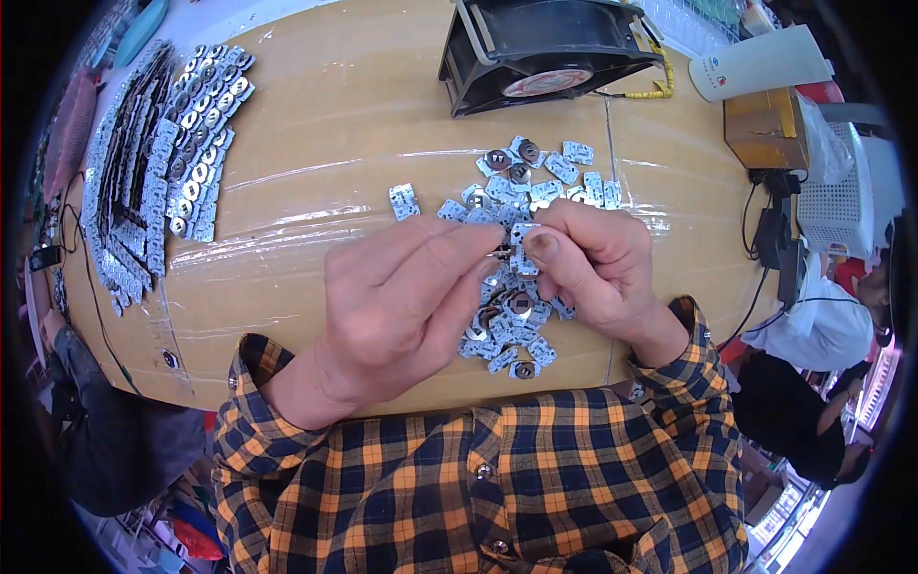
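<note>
Between thumb and bent fingers, my right hand [601, 263] pinches a small pale blue circuit board [522, 251] above the table. My left hand [406, 297] comes to the board's left edge with thumb and fingertips closed together. A small dark bit shows at those fingertips, too small to name. Under and around both hands lies a loose pile of similar small circuit boards [505, 330], several with round dark or silvery discs. One single board [404, 201] rests apart, left of the pile.
Stacked strips of joined circuit boards [143, 182] lie at the left. A black fan [555, 57] stands at the back, with a yellow-wrapped cable. To the right are a white cup [760, 65], a cardboard box [765, 129] and a white basket [837, 191]. Other people sit at both sides.
</note>
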### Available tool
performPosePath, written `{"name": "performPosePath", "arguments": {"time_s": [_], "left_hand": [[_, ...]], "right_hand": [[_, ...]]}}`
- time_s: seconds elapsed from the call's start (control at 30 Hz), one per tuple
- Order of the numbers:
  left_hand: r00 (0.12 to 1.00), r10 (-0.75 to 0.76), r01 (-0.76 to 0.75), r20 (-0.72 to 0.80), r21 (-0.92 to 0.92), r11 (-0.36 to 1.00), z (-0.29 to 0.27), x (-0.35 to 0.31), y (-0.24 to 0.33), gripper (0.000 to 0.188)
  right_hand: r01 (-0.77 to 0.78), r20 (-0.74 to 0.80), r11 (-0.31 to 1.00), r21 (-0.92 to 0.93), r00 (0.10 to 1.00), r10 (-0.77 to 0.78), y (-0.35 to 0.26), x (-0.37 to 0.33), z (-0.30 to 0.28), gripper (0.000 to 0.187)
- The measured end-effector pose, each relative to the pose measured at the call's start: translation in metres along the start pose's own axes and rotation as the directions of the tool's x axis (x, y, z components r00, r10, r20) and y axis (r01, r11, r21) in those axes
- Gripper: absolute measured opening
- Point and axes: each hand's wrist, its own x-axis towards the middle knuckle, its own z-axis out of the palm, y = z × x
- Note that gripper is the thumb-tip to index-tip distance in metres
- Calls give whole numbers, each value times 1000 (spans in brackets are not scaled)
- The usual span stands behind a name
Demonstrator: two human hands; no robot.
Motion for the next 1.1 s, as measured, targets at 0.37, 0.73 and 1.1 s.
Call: {"name": "performPosePath", "arguments": {"time_s": [0.37,0.73,1.1], "left_hand": [[999,19,-17,-50,55,998,2,0,1,26],[995,87,-90,50,62,994,-5,3,-2,20],[992,-42,41,120,10,999,-3,1,-2,26]], "right_hand": [[72,9,995,-71,997,-72,2,1,-2,19],[65,-62,995,-80,996,-70,5,0,2,24],[389,9,815,-429,904,-427,6,7,-8,19]]}}
